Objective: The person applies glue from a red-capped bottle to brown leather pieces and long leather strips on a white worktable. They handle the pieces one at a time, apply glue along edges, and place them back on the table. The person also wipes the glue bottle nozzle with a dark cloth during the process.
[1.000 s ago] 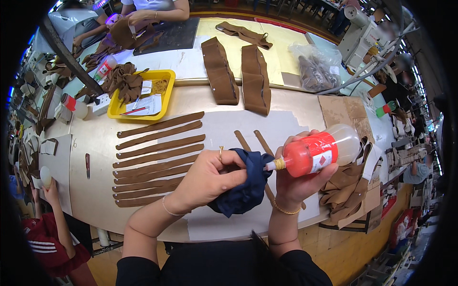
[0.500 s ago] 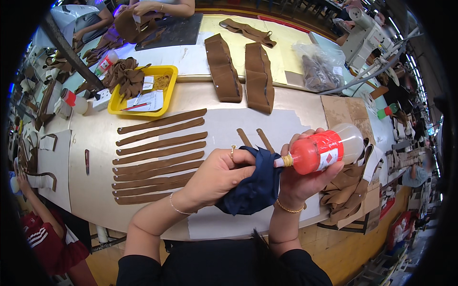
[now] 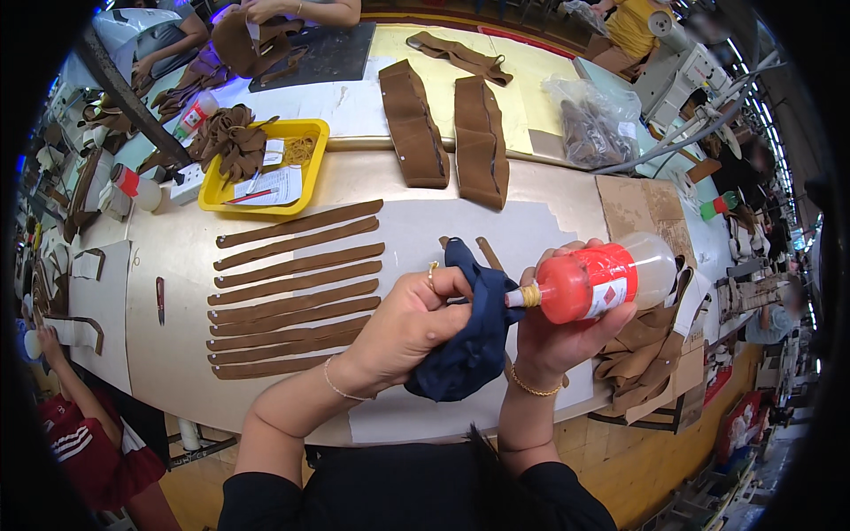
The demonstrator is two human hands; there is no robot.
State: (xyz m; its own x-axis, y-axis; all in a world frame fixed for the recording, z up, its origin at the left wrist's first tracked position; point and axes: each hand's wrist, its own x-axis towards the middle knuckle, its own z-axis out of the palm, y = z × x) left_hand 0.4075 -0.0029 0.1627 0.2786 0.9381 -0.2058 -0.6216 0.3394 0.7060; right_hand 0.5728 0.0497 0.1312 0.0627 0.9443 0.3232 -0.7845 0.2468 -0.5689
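Observation:
My left hand is closed on a dark navy cloth, which hangs bunched from its fingers. In my right hand lies a clear plastic bottle with a red label, tipped on its side. The bottle's whitish nozzle, wound with yellowish bands, points left and meets the cloth. Whether liquid comes out cannot be seen. Left of my hands, several narrow brown strips lie in rows on the table. Two shorter brown strips lie partly behind the cloth.
A yellow tray holds brown pieces, rubber bands, paper and pens. Two wide brown bands lie at the back, near a plastic bag. Brown pieces rest on cardboard at right. A small knife lies left. Other people work around the table.
The navy cloth has shifted slightly in my left fingers, its upper edge now higher beside the nozzle. My right hand and the bottle hold almost the same place.

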